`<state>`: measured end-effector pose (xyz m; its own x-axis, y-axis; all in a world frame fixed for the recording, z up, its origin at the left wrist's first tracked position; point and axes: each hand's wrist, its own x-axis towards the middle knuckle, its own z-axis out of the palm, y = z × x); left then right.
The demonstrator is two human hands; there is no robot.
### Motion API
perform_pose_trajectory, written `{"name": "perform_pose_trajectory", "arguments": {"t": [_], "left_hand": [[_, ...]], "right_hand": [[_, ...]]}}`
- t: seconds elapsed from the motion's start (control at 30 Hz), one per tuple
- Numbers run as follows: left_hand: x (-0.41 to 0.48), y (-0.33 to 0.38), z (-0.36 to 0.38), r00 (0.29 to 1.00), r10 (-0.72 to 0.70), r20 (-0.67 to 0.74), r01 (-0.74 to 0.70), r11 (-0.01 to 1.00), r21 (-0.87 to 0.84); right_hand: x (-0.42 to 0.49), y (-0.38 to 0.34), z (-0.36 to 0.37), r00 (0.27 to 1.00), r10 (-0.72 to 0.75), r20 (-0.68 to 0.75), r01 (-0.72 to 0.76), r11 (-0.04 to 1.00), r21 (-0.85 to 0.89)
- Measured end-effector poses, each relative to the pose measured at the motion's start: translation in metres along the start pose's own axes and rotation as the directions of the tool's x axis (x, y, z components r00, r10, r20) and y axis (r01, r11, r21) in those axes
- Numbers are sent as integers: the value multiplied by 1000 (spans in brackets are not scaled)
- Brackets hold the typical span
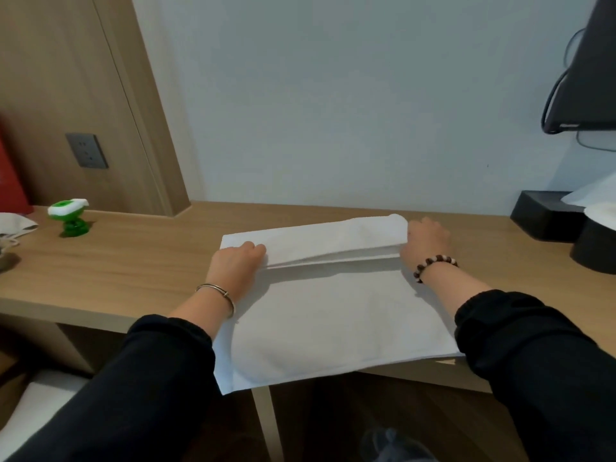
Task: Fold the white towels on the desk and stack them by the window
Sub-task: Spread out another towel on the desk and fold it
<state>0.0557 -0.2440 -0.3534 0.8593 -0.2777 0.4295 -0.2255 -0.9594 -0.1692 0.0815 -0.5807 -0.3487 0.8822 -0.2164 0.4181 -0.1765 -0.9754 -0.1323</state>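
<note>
A white towel (330,315) lies on the wooden desk (133,268), its near edge hanging over the desk's front. Its far part is doubled back into a flap of several layers (333,241). My left hand (236,265) grips the left end of that flap, fingers curled under the fold. At the flap's right end my right hand (425,241) grips the layers, the thumb side hidden by cloth. No window is in view.
A green and white toy (70,216) stands at the desk's back left, with a white mask (15,226) and a red object (11,175) further left. A black box (546,216), a dark round container (596,248) holding white paper and a monitor (586,78) are at the right.
</note>
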Motion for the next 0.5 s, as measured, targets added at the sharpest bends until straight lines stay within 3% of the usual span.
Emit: {"name": "perform_pose_trajectory", "arguments": {"t": [0.13, 0.2, 0.27, 0.4, 0.5], "left_hand": [[-5, -7, -2, 978, 58, 198, -79, 992, 100], [-2, -12, -7, 962, 81, 261, -87, 996, 12], [2, -13, -10, 936, 105, 335, -59, 988, -143], [15, 16, -6, 951, 139, 275, -19, 917, -399], [24, 53, 8, 925, 175, 336, -37, 925, -379]], "right_hand": [[-4, -1, 5, 959, 67, 277, -69, 998, -3], [1, 0, 7, 903, 56, 427, -105, 990, 92], [8, -2, -4, 853, 111, 510, -238, 953, 189], [31, -4, -13, 873, 210, 439, -416, 792, 447], [38, -1, -11, 894, 286, 346, -433, 753, 495]]}}
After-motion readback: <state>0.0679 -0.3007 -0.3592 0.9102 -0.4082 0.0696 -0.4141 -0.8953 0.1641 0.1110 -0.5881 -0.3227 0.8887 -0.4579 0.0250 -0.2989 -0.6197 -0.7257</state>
